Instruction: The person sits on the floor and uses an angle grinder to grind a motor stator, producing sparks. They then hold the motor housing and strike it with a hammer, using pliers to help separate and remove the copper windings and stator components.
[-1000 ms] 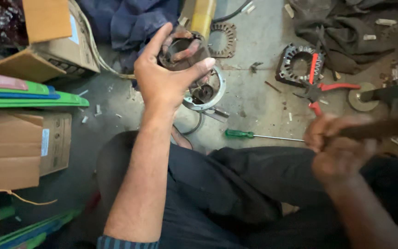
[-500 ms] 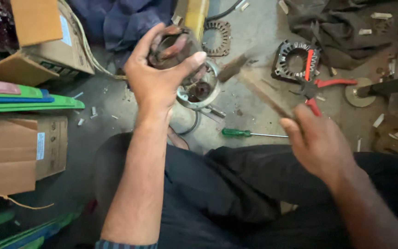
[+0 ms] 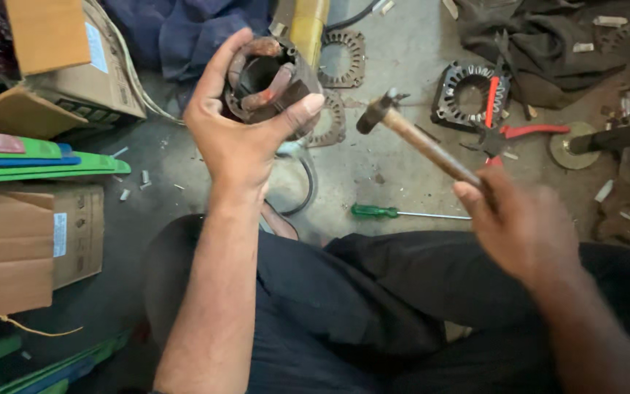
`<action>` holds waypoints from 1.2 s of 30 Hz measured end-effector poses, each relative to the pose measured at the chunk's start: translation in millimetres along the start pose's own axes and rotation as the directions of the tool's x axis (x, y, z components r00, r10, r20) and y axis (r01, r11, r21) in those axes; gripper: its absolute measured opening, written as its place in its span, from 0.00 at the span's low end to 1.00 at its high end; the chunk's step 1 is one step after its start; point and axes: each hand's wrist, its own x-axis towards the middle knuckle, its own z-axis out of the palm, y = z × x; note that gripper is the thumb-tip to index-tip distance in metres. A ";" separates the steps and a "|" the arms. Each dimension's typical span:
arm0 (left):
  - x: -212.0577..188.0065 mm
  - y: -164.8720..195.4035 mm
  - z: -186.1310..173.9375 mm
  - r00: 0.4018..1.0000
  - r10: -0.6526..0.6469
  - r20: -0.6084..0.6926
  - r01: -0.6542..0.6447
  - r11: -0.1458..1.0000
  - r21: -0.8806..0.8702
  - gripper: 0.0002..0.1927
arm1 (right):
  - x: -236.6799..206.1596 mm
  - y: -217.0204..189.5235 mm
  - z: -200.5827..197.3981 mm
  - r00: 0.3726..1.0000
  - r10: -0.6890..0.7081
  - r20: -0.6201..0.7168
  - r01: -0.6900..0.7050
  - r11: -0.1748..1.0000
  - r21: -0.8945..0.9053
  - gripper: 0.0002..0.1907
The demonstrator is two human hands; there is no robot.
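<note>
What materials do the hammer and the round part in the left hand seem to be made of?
Hammer: the handle looks like bare, worn brown wood; the small dark head looks like dull metal, probably steel.
Motor stator in the left hand: a dark, rust-brown core, probably steel, and the reddish windings inside look like copper wire, though coating or dirt leaves this open.

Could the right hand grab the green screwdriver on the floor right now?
Probably not as it is: the right hand is wrapped around the hammer handle. The green screwdriver lies uncovered on the floor just beside it, so nothing blocks the way except the full hand.
</note>
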 end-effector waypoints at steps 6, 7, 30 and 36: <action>4.6 3.2 -12.2 0.991 0.090 0.099 -0.088 0.996 -0.023 0.38 | -5.1 1.7 -5.1 0.986 0.086 -0.144 0.101 0.385 0.918 0.19; 4.7 2.7 -12.2 0.992 0.068 0.103 -0.063 0.997 -0.050 0.38 | -5.7 0.7 -4.5 0.980 0.098 -0.175 0.149 0.227 0.962 0.20; -14.8 -4.8 13.4 0.923 -0.308 0.232 0.383 0.670 -0.635 0.29 | 8.6 -25.6 6.7 0.901 0.209 0.381 -0.424 0.229 0.876 0.16; -30.7 1.3 30.3 0.844 -0.276 0.461 0.536 0.474 -0.698 0.41 | 8.8 -30.1 32.9 0.926 -0.031 0.377 -0.365 -0.330 0.870 0.34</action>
